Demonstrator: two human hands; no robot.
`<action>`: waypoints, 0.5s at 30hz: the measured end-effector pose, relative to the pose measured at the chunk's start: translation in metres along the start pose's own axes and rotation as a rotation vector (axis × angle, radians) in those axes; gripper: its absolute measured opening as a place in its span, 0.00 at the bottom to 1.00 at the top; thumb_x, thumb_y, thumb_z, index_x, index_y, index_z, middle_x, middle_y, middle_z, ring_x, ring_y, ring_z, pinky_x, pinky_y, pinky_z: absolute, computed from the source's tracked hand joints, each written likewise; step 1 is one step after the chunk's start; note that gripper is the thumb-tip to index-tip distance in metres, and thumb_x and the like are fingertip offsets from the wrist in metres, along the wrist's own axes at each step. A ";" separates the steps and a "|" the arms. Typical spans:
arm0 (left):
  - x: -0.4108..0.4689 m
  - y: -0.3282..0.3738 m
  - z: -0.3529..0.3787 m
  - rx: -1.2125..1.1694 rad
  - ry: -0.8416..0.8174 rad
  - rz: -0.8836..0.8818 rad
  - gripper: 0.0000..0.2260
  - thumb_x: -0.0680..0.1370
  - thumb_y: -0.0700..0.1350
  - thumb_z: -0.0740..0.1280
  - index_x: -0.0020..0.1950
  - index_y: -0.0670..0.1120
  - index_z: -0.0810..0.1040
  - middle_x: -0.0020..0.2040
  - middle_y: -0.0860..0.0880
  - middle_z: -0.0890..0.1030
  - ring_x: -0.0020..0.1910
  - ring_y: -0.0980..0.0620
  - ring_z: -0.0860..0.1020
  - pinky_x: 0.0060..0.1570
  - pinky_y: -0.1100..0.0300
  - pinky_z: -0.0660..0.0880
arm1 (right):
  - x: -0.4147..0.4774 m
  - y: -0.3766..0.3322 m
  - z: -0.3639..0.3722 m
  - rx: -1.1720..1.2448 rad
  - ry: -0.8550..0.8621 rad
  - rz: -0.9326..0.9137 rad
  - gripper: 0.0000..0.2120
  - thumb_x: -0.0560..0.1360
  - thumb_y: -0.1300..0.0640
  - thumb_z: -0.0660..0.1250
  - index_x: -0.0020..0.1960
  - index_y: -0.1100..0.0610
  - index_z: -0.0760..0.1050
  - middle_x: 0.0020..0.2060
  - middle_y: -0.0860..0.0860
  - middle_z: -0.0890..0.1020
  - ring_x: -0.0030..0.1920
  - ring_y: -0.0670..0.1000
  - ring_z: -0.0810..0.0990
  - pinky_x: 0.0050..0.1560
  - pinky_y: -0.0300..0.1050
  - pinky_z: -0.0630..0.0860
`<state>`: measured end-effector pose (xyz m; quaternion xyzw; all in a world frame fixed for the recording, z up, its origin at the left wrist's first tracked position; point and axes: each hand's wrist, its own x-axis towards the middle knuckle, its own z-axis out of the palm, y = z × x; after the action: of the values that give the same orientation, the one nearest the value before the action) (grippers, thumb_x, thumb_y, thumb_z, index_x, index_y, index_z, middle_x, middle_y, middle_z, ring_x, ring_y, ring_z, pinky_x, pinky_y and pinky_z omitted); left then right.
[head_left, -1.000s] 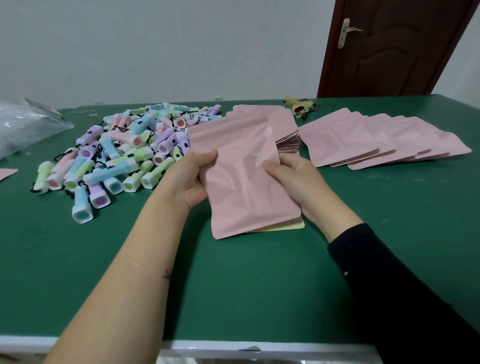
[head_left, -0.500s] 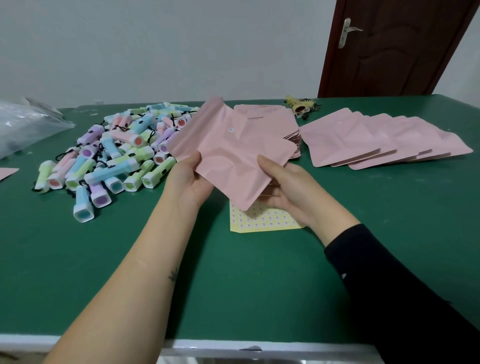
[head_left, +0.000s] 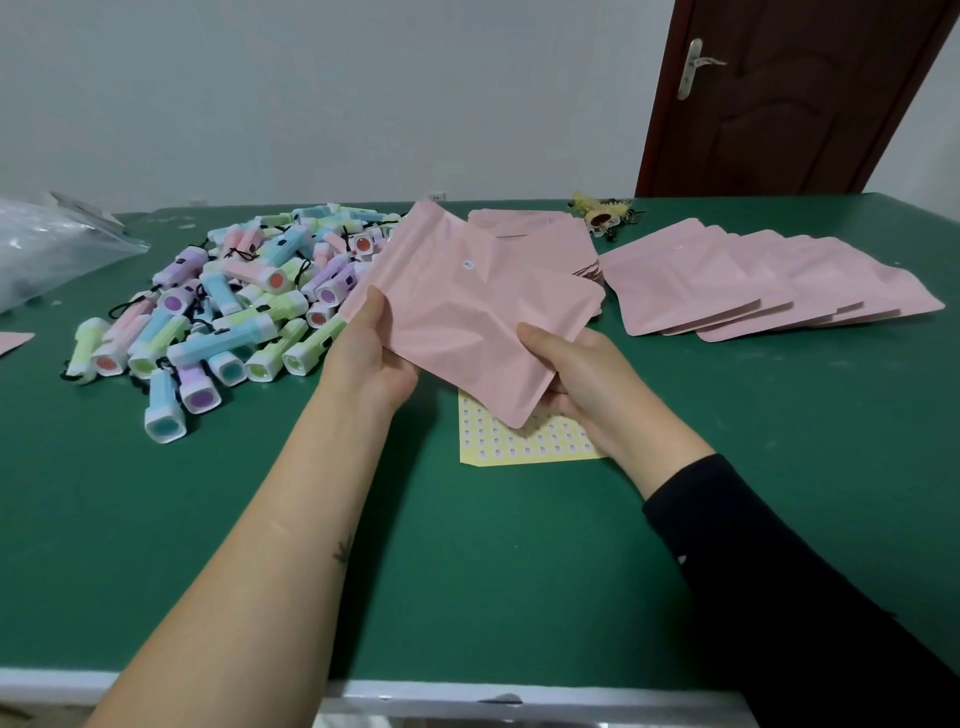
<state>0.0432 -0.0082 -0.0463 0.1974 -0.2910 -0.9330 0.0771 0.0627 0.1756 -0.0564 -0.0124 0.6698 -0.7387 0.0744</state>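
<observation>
Both hands hold a flat pink pouch (head_left: 467, 306) up above the green table (head_left: 467, 545), tilted with one corner pointing down. My left hand (head_left: 371, 358) grips its left edge, thumb on top. My right hand (head_left: 576, 379) grips its lower right edge. A small round sticker shows near the pouch's upper middle. Beneath the pouch lies a yellow sticker sheet (head_left: 524, 441), partly hidden by my right hand.
A heap of pastel toy flashlights (head_left: 223, 306) covers the left of the table. A stack of pink pouches (head_left: 550, 234) sits behind the held one, and several more (head_left: 753, 286) fan out to the right. A clear plastic bag (head_left: 47, 249) lies far left. A door stands at the back right.
The pouch was lifted off the sticker sheet and turned, uncovering the sheet. Since half a second ago it has barely moved.
</observation>
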 end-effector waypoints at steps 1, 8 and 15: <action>0.000 0.000 0.000 0.010 0.010 0.002 0.05 0.80 0.43 0.68 0.51 0.41 0.80 0.39 0.46 0.86 0.41 0.47 0.85 0.42 0.51 0.82 | 0.000 0.000 0.000 -0.002 0.006 -0.003 0.05 0.78 0.54 0.67 0.53 0.53 0.77 0.50 0.53 0.85 0.52 0.58 0.83 0.53 0.57 0.79; 0.001 -0.003 -0.001 0.032 0.020 -0.034 0.06 0.80 0.42 0.67 0.55 0.41 0.79 0.41 0.46 0.86 0.44 0.47 0.85 0.40 0.50 0.82 | 0.003 0.002 -0.002 -0.014 0.064 -0.038 0.05 0.79 0.51 0.66 0.53 0.49 0.76 0.51 0.47 0.84 0.54 0.51 0.82 0.57 0.51 0.78; 0.004 0.006 -0.009 0.445 0.037 0.047 0.09 0.77 0.42 0.72 0.55 0.45 0.78 0.48 0.48 0.83 0.44 0.51 0.81 0.40 0.58 0.80 | 0.002 -0.002 -0.006 -0.035 0.134 -0.070 0.08 0.79 0.51 0.65 0.57 0.51 0.74 0.52 0.48 0.83 0.52 0.50 0.81 0.48 0.46 0.76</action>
<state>0.0435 -0.0189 -0.0507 0.2196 -0.4926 -0.8400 0.0588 0.0594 0.1814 -0.0555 0.0123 0.6852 -0.7283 0.0035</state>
